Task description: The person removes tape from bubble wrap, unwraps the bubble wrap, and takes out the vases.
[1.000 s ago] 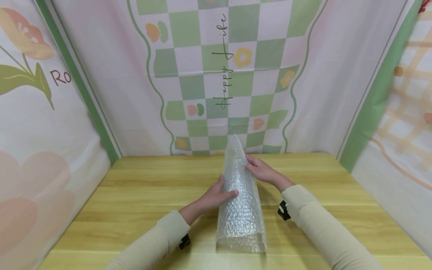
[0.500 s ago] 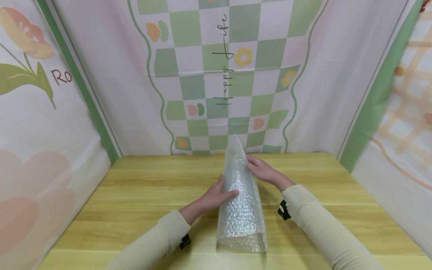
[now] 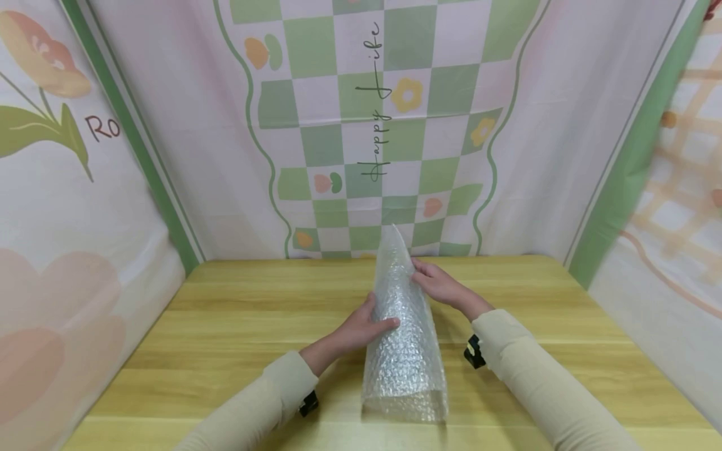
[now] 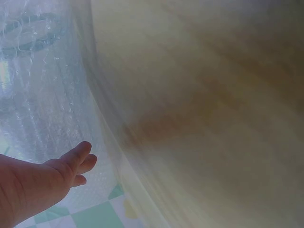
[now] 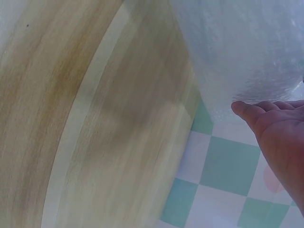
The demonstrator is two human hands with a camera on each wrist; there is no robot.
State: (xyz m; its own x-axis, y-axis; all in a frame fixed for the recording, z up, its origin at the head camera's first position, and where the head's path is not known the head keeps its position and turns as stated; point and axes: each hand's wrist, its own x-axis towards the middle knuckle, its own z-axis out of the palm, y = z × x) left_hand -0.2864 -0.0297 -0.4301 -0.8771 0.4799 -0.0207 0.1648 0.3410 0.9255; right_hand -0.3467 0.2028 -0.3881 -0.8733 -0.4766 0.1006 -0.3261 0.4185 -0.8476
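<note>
A clear bubble wrap piece (image 3: 402, 351) stands tilted over the middle of the table in the head view, narrowing to a pointed top and wide at its near end. My left hand (image 3: 358, 324) grips its left side, thumb across the front and the other fingers mostly behind. Higher up, my right hand (image 3: 439, 283) pinches the right edge. In the left wrist view, the left hand (image 4: 50, 178) lies against the wrap (image 4: 42, 104), through which a blurred greenish ring shape shows. The right wrist view has the right hand (image 5: 280, 128) at the wrap's lower edge (image 5: 247, 52).
The wood-grain table (image 3: 242, 294) extends under both forearms. Behind it hangs a green-and-white checked curtain (image 3: 403, 138), with printed cloth walls at the left (image 3: 51, 225) and right (image 3: 671, 238). A black wrist device (image 3: 475, 352) shows below the right cuff.
Both hands keep the same hold. The near end of the bubble wrap has shifted very slightly to the right.
</note>
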